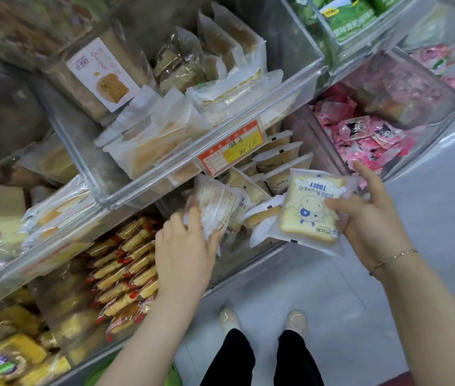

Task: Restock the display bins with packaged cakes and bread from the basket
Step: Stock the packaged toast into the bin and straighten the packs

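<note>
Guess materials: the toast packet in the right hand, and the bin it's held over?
Toast packet: seemingly thin frosted plastic film, semi-matte; the bread slice shows through, with blue print and crimped edges, gripped by the right hand. Bin: apparently clear rigid plastic, likely acrylic, glossy; the contents show through its walls, and its edges catch light.

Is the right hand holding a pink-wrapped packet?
No, the right hand grips a clear toast packet printed with a blue cartoon; the pink packets lie in their bin.

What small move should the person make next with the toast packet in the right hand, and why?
Probably lower the toast packet, held by the right hand, into the clear bin just below-left, where matching packets lie. The left hand grips another packet there, seemingly making room.
</note>
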The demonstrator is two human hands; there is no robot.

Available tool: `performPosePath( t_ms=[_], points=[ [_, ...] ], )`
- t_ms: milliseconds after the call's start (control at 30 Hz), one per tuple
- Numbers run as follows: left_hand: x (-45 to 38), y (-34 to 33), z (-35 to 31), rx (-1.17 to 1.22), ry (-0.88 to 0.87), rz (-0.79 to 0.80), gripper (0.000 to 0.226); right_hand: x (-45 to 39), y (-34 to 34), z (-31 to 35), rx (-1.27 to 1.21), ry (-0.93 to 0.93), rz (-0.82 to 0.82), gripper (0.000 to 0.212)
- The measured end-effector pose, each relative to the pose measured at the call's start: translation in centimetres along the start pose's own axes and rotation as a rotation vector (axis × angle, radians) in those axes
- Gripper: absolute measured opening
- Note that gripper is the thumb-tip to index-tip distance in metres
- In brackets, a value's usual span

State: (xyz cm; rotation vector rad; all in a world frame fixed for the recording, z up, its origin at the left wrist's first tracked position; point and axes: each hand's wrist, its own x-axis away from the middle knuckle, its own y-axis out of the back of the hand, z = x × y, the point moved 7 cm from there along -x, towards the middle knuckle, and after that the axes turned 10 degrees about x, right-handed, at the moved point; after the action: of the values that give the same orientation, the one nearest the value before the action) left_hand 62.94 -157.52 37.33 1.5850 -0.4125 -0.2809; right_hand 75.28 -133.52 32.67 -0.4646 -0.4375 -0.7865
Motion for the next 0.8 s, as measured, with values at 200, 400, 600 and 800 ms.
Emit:
performPosePath(
  t_ms=[200,400,600,800],
  points=[
    [0.0,-0.1,-4.1,0.159,-0.114,-0.003,0.065,-0.4,0.8,-0.6,-0.067,0.073,-0.044,0.078],
    [-0.4,-2.5,-9.6,1.360,0.122,0.518,0.070,-0.1,0.3,-0.7,-0.284,0.130,0.087,0.056],
    [-4.4,-3.4,-11.2,1.301,-0.052,0.336,0.035,-1.9,-0.3,1.3,-0.135,0.174,0.226,0.034],
    [-7.2,-3.7,-11.7,1.392,-0.171,0.366,0.026,-4.9,0.1,4.4,0.104,0.165,0.188,0.020]
  ],
)
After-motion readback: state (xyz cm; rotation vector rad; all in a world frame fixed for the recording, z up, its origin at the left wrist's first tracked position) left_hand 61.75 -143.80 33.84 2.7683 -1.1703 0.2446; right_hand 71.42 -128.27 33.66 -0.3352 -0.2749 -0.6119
